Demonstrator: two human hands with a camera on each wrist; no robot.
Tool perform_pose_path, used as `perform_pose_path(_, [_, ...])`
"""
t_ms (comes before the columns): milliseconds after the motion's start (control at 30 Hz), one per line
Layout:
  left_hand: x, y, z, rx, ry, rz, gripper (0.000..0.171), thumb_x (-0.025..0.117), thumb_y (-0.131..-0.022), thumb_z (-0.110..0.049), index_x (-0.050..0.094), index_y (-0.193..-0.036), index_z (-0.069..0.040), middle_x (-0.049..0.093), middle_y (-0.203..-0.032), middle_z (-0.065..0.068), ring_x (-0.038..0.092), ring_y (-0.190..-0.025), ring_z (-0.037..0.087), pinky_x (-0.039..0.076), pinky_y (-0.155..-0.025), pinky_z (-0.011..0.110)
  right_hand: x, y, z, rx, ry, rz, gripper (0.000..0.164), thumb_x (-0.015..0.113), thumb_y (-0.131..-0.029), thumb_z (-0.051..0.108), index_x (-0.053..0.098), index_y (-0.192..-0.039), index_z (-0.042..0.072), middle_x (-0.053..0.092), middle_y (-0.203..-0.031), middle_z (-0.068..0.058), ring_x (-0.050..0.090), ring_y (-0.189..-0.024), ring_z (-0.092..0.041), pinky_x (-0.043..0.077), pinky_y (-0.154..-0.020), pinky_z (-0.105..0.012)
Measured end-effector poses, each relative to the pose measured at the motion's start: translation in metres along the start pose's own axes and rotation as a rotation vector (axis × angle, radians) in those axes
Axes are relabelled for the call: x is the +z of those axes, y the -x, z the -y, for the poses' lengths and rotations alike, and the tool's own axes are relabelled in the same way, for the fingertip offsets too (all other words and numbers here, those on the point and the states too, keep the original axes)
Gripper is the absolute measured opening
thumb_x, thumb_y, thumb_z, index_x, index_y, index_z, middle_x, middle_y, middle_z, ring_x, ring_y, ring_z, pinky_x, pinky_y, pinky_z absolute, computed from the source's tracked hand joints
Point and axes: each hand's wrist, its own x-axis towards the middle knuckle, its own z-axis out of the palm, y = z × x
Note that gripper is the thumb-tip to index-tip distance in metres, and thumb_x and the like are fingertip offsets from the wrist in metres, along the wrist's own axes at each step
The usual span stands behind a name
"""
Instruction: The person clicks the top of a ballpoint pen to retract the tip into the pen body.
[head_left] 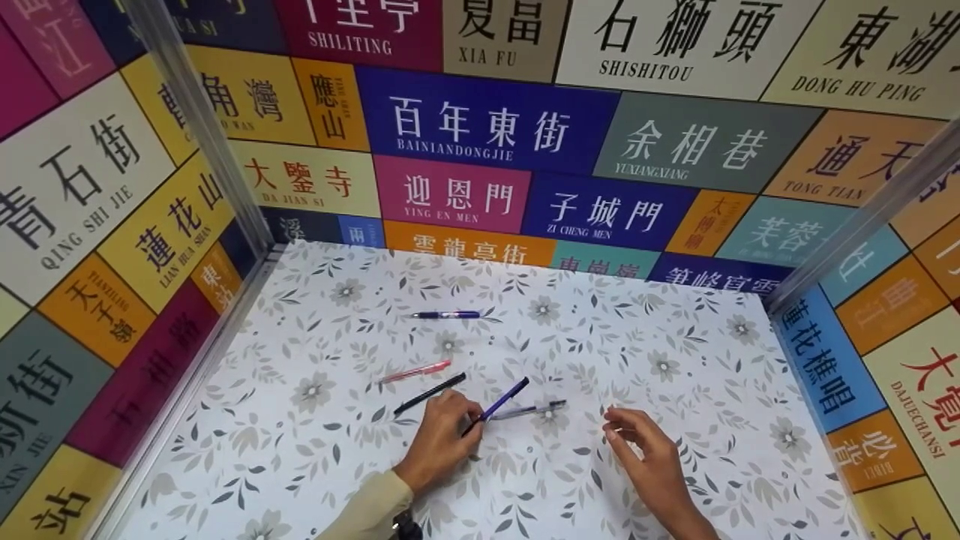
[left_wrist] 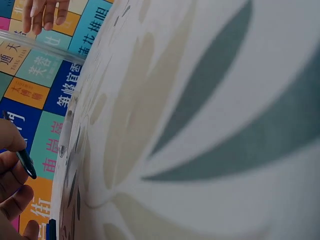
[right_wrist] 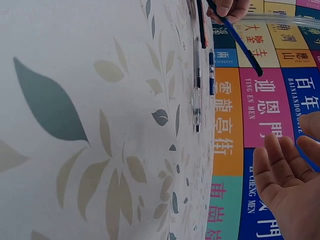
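My left hand [head_left: 444,435] pinches a blue pen [head_left: 507,397] between thumb and fingers, its dark end tilted up to the right. Just behind that pen, a clear pen [head_left: 517,412] with a dark end lies on the table. To the left of the hand lies a black pen [head_left: 420,400], with a red pen [head_left: 415,372] beyond it. Farther back is another blue pen [head_left: 446,315]. My right hand [head_left: 645,457] hovers at the right with loosely bent fingers and nothing in them. In the right wrist view its palm [right_wrist: 285,185] shows.
The table [head_left: 315,457] wears a white cover printed with grey leaves and flowers. Panels with colourful place-name signs [head_left: 480,124] rise behind it and on both sides. Transparent corner strips [head_left: 206,127] join the panels.
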Motion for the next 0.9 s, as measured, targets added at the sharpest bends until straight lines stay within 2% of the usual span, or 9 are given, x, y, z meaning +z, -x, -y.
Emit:
perform_pose_path(100, [0.0, 0.0, 0.001, -0.004, -0.036, 0.004, 0.018, 0.089, -0.082, -0.007, 0.077, -0.094, -0.013, 0.069, -0.085, 0.0, 0.06, -0.091, 0.015, 0.044, -0.084, 0.042, 0.0, 0.0, 0.0, 0.007, -0.003, 0.004, 0.041, 0.074, -0.096, -0.015, 0.075, -0.13, 0.007, 0.073, -0.12, -0.017, 0.075, -0.104, -0.023, 0.06, -0.088, -0.023])
perform_pose_path(300, [-0.001, 0.001, 0.001, -0.011, -0.102, 0.022, 0.016, 0.089, -0.083, -0.009, 0.078, -0.093, -0.014, 0.069, -0.085, -0.002, 0.059, -0.091, 0.016, 0.045, -0.086, 0.043, 0.001, 0.001, 0.001, 0.039, -0.002, 0.023, 0.036, 0.075, -0.096, -0.014, 0.074, -0.129, 0.0, 0.074, -0.122, -0.008, 0.075, -0.104, -0.026, 0.061, -0.089, -0.025])
perform_pose_path(400, [-0.001, 0.001, 0.002, -0.001, -0.119, 0.034, 0.015, 0.089, -0.084, -0.011, 0.078, -0.093, -0.014, 0.07, -0.085, -0.003, 0.06, -0.092, 0.018, 0.044, -0.086, 0.042, 0.0, 0.001, -0.002, 0.052, 0.041, 0.025, 0.038, 0.076, -0.095, -0.014, 0.075, -0.129, 0.004, 0.074, -0.121, -0.003, 0.075, -0.104, -0.024, 0.06, -0.089, -0.023])
perform_pose_path(533, [-0.001, 0.002, 0.002, 0.018, -0.128, 0.042, 0.015, 0.089, -0.084, -0.011, 0.078, -0.093, -0.014, 0.07, -0.085, -0.004, 0.06, -0.093, 0.018, 0.043, -0.087, 0.042, 0.0, 0.003, -0.011, 0.044, 0.115, 0.025, 0.044, 0.078, -0.093, -0.014, 0.076, -0.128, 0.012, 0.073, -0.12, 0.003, 0.074, -0.101, -0.023, 0.058, -0.087, -0.018])
perform_pose_path(700, [-0.002, 0.001, 0.003, 0.021, -0.126, 0.054, 0.014, 0.088, -0.085, -0.011, 0.078, -0.094, -0.014, 0.07, -0.085, -0.005, 0.06, -0.093, 0.018, 0.041, -0.085, 0.043, -0.001, 0.006, -0.019, 0.028, 0.136, 0.023, 0.044, 0.078, -0.092, -0.016, 0.076, -0.127, 0.01, 0.073, -0.119, -0.001, 0.074, -0.1, -0.027, 0.057, -0.086, -0.017])
perform_pose_path(900, [0.0, 0.002, 0.007, 0.001, -0.13, 0.085, 0.012, 0.087, -0.087, -0.012, 0.079, -0.094, -0.014, 0.072, -0.087, -0.005, 0.061, -0.099, 0.02, 0.043, -0.089, 0.044, -0.001, 0.006, -0.019, 0.046, 0.135, 0.023, 0.043, 0.078, -0.092, -0.016, 0.077, -0.126, 0.009, 0.073, -0.118, 0.002, 0.074, -0.1, -0.026, 0.058, -0.086, -0.017])
